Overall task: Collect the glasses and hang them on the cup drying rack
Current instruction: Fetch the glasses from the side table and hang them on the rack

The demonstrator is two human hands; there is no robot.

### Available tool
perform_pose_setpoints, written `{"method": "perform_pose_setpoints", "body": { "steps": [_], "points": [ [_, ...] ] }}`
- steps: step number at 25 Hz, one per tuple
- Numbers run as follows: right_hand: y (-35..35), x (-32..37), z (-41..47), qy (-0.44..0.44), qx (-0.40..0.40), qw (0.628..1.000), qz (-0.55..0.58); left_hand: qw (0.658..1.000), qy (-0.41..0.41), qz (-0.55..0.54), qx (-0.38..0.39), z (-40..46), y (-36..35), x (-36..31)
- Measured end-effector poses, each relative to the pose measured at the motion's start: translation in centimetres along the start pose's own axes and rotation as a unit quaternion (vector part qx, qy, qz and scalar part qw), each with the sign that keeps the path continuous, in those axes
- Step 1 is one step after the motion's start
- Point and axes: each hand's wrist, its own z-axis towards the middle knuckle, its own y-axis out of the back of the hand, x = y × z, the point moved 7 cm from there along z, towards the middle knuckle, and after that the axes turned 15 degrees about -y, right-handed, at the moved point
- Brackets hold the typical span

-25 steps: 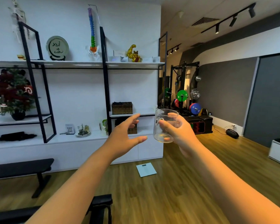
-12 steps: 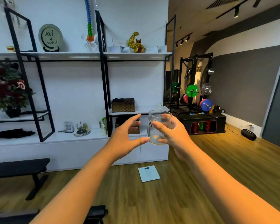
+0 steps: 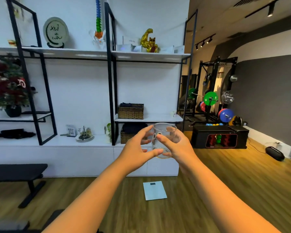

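A clear drinking glass (image 3: 165, 132) is held upright at chest height in the middle of the head view. My right hand (image 3: 178, 145) grips it from the right, thumb across its front. My left hand (image 3: 138, 148) has come in from the left: its thumb touches the glass's base and its fingertips meet the rim. The cup drying rack (image 3: 83, 134), a small metal stand on a round plate with a couple of glasses on it, sits on the white counter (image 3: 40, 142) to the left, well beyond my hands.
A black-framed shelf unit (image 3: 110, 81) holds wicker baskets (image 3: 131, 111), a plant and ornaments. A black bench (image 3: 18, 172) stands at the left. A bathroom scale (image 3: 154, 190) lies on the wood floor. Gym equipment (image 3: 217, 106) fills the right background.
My left hand has closed the gap and now touches the glass. The view has moved closer to the shelf unit.
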Motion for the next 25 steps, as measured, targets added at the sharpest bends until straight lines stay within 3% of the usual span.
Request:
{"method": "perform_pose_setpoints", "body": {
  "steps": [13,21,25],
  "points": [
    [-4.5,-1.8,21.1,-0.02,0.052,0.998,-0.001,0.997,0.006,-0.026,-0.077,13.2,4.0,17.1],
    [-5.0,-4.6,35.9,-0.04,0.061,0.997,0.036,0.999,-0.004,-0.049,0.006,22.0,5.3,29.1],
    [-4.3,-5.9,43.9,-0.046,0.072,0.995,0.061,0.996,0.019,-0.086,-0.01,26.1,4.7,35.6]
  ]
}}
